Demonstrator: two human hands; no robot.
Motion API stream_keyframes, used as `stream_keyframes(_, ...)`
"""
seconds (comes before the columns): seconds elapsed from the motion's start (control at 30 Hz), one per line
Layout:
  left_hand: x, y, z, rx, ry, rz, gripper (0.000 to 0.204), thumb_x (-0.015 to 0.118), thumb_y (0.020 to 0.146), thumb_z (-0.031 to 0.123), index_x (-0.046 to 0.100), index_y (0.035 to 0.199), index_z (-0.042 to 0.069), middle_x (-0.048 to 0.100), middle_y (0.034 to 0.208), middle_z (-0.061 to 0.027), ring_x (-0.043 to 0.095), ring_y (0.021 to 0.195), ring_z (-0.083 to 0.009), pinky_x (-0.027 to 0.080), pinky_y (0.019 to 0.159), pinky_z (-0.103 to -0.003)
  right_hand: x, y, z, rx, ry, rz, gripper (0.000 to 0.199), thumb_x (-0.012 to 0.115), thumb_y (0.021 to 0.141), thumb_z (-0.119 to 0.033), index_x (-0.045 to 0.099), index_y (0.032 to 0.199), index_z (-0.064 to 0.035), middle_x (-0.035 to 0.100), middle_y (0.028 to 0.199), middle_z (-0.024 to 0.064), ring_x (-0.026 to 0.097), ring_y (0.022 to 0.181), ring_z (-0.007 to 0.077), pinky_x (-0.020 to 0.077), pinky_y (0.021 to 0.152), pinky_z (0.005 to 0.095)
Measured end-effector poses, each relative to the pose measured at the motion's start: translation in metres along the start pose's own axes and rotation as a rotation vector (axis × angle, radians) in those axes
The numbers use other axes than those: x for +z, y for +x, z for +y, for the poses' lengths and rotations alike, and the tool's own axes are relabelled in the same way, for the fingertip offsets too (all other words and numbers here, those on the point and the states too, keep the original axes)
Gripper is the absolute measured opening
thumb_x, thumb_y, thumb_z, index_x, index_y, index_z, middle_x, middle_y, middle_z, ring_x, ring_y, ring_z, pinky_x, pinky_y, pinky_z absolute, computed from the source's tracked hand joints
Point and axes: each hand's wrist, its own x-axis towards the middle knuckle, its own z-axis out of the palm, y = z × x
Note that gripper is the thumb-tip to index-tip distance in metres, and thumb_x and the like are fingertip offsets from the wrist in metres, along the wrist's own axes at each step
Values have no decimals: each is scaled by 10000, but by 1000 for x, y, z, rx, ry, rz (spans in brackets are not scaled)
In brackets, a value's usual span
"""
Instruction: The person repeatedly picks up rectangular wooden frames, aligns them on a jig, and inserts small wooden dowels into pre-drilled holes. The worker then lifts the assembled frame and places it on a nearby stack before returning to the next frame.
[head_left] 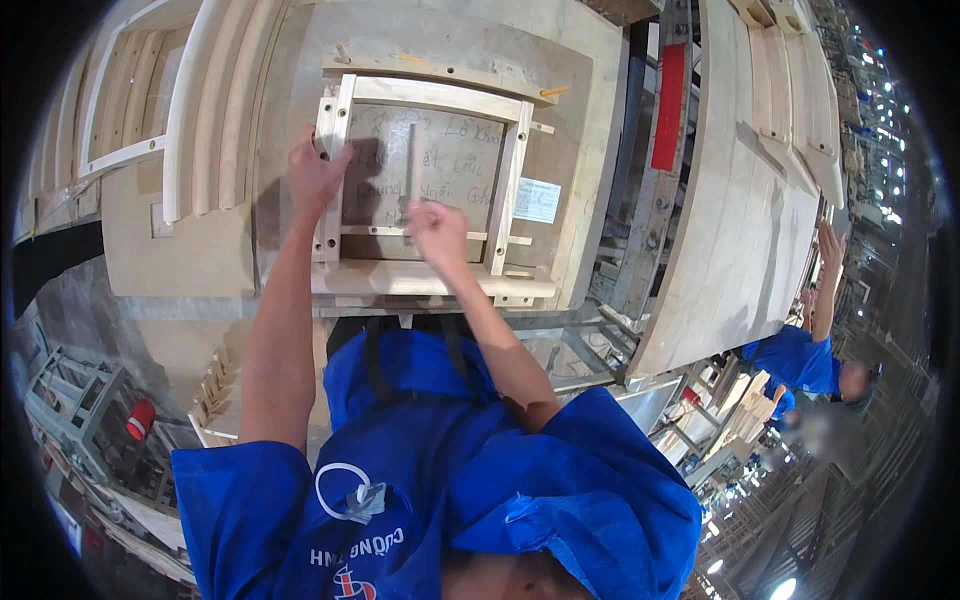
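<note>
A pale wooden frame (430,93) with holes in its rails lies flat on a board marked with handwriting. My left hand (316,172) grips its left rail, thumb on the inner side and fingers outside. Over the frame's opening, my right hand (438,238) is closed around the lower end of a thin grey rod (413,160), which points away from me. The rod's exact kind is unclear, and my fingers hide its near end. A wide wooden rail (430,279) forms the frame's near side.
A wooden strip (440,76) with pegs lies beyond the frame. A paper label (537,200) is on the board to its right. More wooden frames (125,157) stand at left. Large wooden panels (720,190) lie at right, with a co-worker in blue (800,360) beyond them.
</note>
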Motion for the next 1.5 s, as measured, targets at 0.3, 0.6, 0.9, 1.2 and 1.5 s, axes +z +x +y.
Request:
stream_keyframes(0.3,6,2,-13,76,-10,30,447,772,718,312,568,1007,38,607,926,-166,598,855,-372,476,751,-444,-98,21,-67,64,-349,188,334,642,899,-269,688,731,15,567,522,16,484,505,52,383,476,263)
stream_keyframes(0.6,-4,4,0,21,-20,-36,442,755,724,296,559,984,-4,596,899,-186,585,827,-365,463,732,-442,-55,31,-36,3,-709,259,308,521,959,-209,637,812,36,622,735,300,606,737,490,470,657,529)
stream_keyframes(0.9,1,1,-7,57,71,19,516,748,718,335,547,1051,-5,591,958,-205,567,918,-390,445,802,-462,-47,56,-45,3,-618,372,276,529,943,-166,665,852,56,614,742,320,607,737,498,470,667,529)
stream_keyframes(1.2,0,4,-6,18,54,-24,563,751,715,362,540,1082,-9,589,980,-196,567,925,-393,449,806,-467,-37,66,-30,-49,-405,428,263,534,936,-144,656,789,36,614,622,218,628,608,378,470,603,453)
stream_keyframes(1.5,1,4,-7,7,70,-14,565,764,697,368,550,1061,-9,585,969,-192,576,904,-378,461,782,-454,-30,66,-33,-103,-375,644,240,703,837,-127,584,719,46,579,566,166,555,499,283,433,542,407)
